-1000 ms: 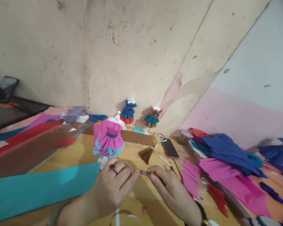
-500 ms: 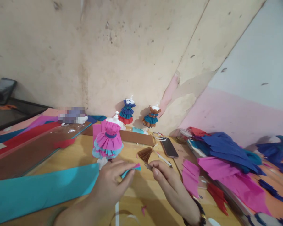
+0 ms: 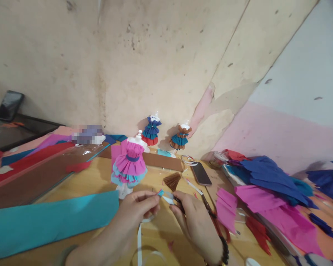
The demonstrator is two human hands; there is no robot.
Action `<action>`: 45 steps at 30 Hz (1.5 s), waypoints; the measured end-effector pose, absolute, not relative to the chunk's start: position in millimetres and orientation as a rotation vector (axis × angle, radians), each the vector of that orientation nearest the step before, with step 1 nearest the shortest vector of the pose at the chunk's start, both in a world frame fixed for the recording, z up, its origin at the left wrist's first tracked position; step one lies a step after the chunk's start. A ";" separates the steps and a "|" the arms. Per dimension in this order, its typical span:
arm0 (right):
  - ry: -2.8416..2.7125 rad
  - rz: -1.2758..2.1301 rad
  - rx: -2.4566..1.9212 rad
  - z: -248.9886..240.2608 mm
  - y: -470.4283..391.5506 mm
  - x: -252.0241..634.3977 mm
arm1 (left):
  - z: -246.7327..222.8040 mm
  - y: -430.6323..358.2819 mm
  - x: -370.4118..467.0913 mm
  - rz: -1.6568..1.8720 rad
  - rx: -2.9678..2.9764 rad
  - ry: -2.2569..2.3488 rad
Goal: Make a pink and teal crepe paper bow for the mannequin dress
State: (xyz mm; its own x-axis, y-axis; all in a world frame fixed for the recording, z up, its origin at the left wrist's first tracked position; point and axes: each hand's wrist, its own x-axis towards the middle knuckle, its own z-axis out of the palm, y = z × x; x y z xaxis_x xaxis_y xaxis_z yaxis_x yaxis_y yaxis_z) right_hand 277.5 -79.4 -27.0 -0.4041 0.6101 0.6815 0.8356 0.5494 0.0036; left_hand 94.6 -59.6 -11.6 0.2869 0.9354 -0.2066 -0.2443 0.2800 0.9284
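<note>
Between the fingertips of my left hand (image 3: 143, 205) is a small folded blue and pink paper piece (image 3: 160, 193). My right hand (image 3: 195, 221) is closed round the dark handles of small scissors (image 3: 168, 197), whose blades point left at the paper piece. A miniature mannequin in a pink and light blue ruffled dress (image 3: 131, 162) stands just behind my left hand. The brown pleated fan piece (image 3: 172, 181) lies on the table beyond the blades.
Turquoise paper strip (image 3: 55, 221) on the left. Two more dressed mannequins (image 3: 151, 131) (image 3: 180, 136) stand by the wall. A phone (image 3: 201, 173), red-handled scissors (image 3: 211, 208) and pink and blue paper (image 3: 269, 177) lie to the right. White ribbon (image 3: 139, 244) lies in front.
The small scissors' blades now show open beside the paper piece, and my right hand has turned over them. Less of the paper piece shows. Red-handled scissors have come into view under my right hand.
</note>
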 end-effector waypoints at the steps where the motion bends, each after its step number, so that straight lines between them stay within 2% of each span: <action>1: -2.157 -0.486 -1.155 -27.8 -78.9 276.6 | -11.2 -60.6 94.5 0.953 0.921 0.926; 16: -2.134 -0.597 -1.150 -29.5 -75.8 274.9 | -10.2 -64.1 94.1 0.905 0.801 0.959; 22: -2.152 -0.439 -1.175 -28.8 -75.0 278.8 | -16.2 -61.7 92.7 0.899 0.707 0.913; 27: -2.220 -0.474 -1.092 -26.9 -73.3 281.3 | -14.9 -60.7 90.7 0.894 0.835 0.877; 38: -2.308 -0.337 -1.097 -9.6 -71.6 303.4 | -26.6 -44.1 79.6 0.695 0.869 0.843; 45: -2.364 -0.322 -1.002 -8.3 -72.9 298.7 | -14.5 -38.2 72.0 0.536 1.028 0.867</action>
